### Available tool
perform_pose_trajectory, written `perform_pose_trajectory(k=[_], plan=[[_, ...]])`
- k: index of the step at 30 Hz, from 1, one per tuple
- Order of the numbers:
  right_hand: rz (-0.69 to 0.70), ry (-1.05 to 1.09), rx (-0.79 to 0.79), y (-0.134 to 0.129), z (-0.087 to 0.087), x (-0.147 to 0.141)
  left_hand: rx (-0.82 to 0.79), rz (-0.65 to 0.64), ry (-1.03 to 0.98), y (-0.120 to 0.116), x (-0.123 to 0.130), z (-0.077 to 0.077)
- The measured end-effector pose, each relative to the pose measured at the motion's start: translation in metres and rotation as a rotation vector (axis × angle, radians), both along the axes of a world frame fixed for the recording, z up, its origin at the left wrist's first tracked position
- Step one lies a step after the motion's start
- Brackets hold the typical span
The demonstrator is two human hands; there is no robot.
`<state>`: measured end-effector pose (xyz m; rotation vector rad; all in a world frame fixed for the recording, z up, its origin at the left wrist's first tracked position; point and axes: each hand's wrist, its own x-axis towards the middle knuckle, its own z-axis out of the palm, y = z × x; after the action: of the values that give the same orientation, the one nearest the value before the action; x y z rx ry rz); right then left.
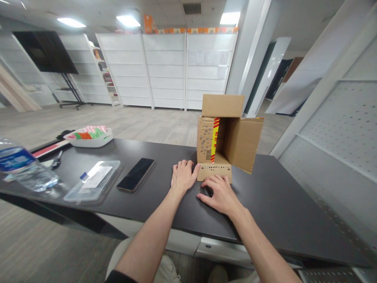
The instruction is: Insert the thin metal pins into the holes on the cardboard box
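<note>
Both bare forearms reach over the near edge of the desk [273, 204], slanting inward toward each other. The left hand [183, 175] lies palm down near the far edge, its fingers pointing that way, slightly bent and a little apart, the thumb spread toward the right hand [218, 192]. That hand sits closer to the near edge, back up, fingers curled, with thumb and index finger curving around a gap; whether their tips meet is unclear. A dark sleeve [119, 277] shows on the left arm.
</note>
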<state>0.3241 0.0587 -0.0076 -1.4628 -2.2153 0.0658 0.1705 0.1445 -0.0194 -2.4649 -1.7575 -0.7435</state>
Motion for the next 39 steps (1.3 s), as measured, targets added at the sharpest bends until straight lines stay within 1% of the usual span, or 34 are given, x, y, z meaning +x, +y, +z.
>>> perform_pose_trajectory(k=[3, 9, 14, 20, 32, 35, 39], plan=[[-0.023, -0.012, 0.019, -0.001, 0.001, -0.004, 0.001, 0.003, 0.000, 0.000, 0.000, 0.000], [-0.054, -0.058, 0.059, -0.003, 0.003, -0.012, -0.042, 0.007, 0.008, -0.002, 0.001, 0.005], [-0.117, -0.096, 0.084, -0.005, 0.002, -0.018, -0.046, 0.016, 0.002, -0.002, 0.001, 0.005], [-0.174, -0.138, 0.085, -0.009, 0.002, -0.027, -0.031, 0.015, 0.004, 0.000, 0.000, 0.003], [-0.214, -0.178, 0.081, -0.011, -0.001, -0.036, -0.048, 0.020, 0.008, -0.002, 0.001, 0.005], [-0.189, -0.182, 0.092, -0.010, -0.001, -0.036, -0.048, 0.024, 0.015, -0.002, 0.000, 0.004], [-0.031, -0.161, 0.112, -0.007, -0.002, -0.035, -0.009, 0.010, 0.027, 0.000, 0.000, 0.002]])
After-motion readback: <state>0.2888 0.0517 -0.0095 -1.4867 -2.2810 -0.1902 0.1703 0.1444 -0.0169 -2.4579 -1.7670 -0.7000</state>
